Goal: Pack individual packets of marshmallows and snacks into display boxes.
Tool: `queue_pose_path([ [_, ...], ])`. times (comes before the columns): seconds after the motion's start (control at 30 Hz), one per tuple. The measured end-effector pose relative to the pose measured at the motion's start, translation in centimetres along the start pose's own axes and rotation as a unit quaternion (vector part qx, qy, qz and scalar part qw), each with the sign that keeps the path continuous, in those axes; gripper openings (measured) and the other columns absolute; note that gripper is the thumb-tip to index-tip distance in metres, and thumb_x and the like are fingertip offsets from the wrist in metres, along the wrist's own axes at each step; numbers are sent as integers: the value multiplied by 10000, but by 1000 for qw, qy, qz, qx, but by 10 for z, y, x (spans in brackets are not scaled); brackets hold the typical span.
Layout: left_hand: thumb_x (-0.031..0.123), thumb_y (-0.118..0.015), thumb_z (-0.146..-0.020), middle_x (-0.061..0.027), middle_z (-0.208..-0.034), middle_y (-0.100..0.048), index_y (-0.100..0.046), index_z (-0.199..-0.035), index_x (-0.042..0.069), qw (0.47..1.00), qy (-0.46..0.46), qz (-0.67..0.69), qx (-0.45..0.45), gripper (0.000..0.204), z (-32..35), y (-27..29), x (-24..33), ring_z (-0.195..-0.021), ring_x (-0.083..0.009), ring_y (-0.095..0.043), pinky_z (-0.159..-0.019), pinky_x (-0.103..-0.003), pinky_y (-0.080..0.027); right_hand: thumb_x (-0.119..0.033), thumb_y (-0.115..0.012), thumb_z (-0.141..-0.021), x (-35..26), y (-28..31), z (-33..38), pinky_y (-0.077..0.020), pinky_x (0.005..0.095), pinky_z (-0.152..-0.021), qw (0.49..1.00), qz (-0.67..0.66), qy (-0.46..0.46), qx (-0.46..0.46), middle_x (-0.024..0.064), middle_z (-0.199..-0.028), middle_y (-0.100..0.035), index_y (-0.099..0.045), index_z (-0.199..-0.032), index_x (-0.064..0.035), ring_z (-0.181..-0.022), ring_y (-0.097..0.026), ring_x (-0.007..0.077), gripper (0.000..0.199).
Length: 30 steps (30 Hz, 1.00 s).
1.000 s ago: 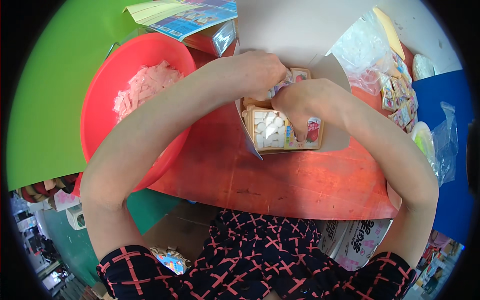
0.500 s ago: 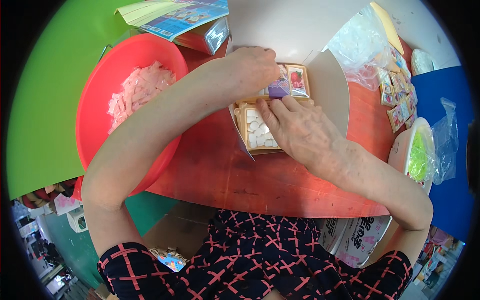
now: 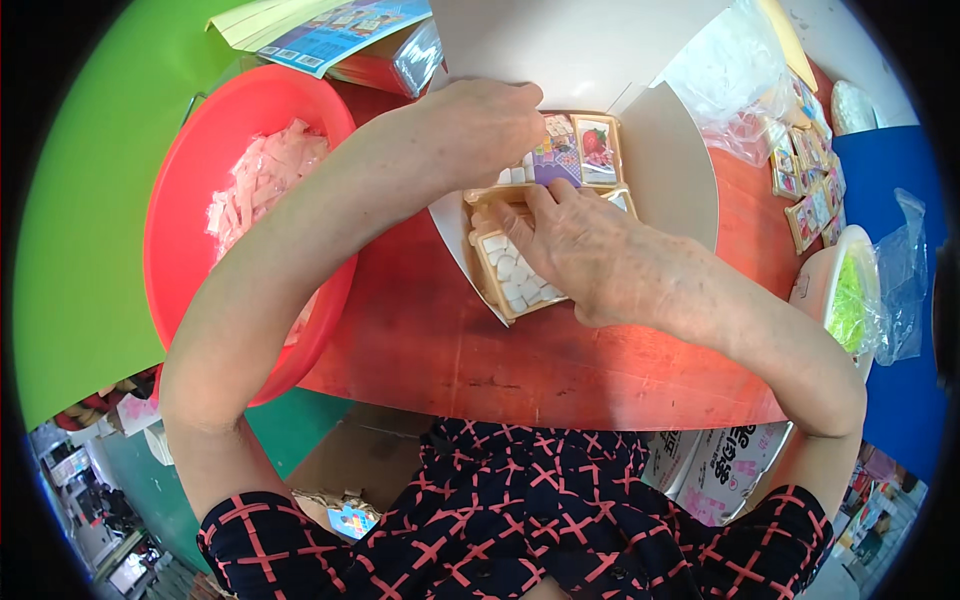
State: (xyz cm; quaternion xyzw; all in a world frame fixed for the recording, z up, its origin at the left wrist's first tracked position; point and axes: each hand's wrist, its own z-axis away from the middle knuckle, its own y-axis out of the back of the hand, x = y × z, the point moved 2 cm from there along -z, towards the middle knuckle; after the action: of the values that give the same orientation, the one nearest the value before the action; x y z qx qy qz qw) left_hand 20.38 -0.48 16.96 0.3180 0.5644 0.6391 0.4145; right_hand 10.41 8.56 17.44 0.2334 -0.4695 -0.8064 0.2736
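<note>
An opened white cardboard box (image 3: 675,170) holds tan plastic trays. The near tray (image 3: 497,285) contains small white pieces (image 3: 520,278) and sits slightly askew at the box's front. My right hand (image 3: 585,245) lies over this tray, thumb and fingers bent and closed around its far edge. The far tray (image 3: 617,150) shows a purple printed card (image 3: 557,160) and a strawberry picture (image 3: 597,145). At that tray's left end is my left hand (image 3: 495,125), its fingers curled. The hand itself hides its fingertips and whatever they grip.
A red basin (image 3: 165,200) with pink wrapped strips (image 3: 265,185) stands left on the red table (image 3: 420,360). Behind it are blue printed cardboard (image 3: 345,35) and a clear-wrapped pack (image 3: 420,60). To the right lie a plastic bag (image 3: 730,80), several small packs (image 3: 815,205) and a white tub (image 3: 810,290).
The near tray has turned askew within the box front. My right hand has shifted a little left, its fingers bending further over the tray. My left hand has shifted slightly left.
</note>
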Motion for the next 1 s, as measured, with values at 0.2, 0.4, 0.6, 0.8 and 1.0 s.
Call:
queue_pose_path([
  [0.2, 1, -653, -562, -97, -840, -533, -589, -693, 1, 991, -71, 28, 108, 146, 5, -1, 5, -794, -242, -581, -688, -330, -489, 24, -588, -626, 0, 3, 5, -439, 391, -817, 996, -63, -28, -64, 242, -1028, -461, -292, -1281, 78, -969, -475, 338, 721],
  [0.4, -3, -627, -587, -113, -824, -530, -580, -670, -20, 993, -73, 27, 91, 97, 2, 0, 5, -777, -261, -581, -674, -338, -491, 2, -602, -636, -2, -9, 27, -422, 373, -847, 980, -34, 94, 174, 196, -1034, -457, -338, -1262, 55, -950, -474, 305, 682],
  [0.6, -3, -630, -579, -119, -826, -526, -572, -678, -35, 995, -62, 42, 61, 119, 0, -3, 1, -795, -277, -567, -701, -348, -479, -86, -658, -645, -6, -21, 21, -429, 360, -848, 984, 90, -5, 152, 178, -1059, -441, -375, -1219, 91, -960, -462, 294, 664],
  [0.8, 23, -620, -646, -96, -789, -582, -633, -738, 16, 991, -76, -8, 106, 93, -1, -7, -1, -750, -239, -616, -605, -331, -521, -57, -620, -674, 1, -25, 18, -434, 361, -836, 983, 26, -14, 179, 172, -1046, -424, -420, -1166, 107, -965, -441, 290, 555],
  [1.0, -6, -638, -574, -124, -846, -536, -574, -694, -39, 994, -47, 30, 90, 140, -6, -1, 6, -806, -294, -574, -697, -362, -477, -33, -664, -614, -10, -25, 12, -415, 339, -872, 976, 165, -50, 131, 142, -1046, -415, -462, -1140, 79, -975, -424, 291, 574],
])
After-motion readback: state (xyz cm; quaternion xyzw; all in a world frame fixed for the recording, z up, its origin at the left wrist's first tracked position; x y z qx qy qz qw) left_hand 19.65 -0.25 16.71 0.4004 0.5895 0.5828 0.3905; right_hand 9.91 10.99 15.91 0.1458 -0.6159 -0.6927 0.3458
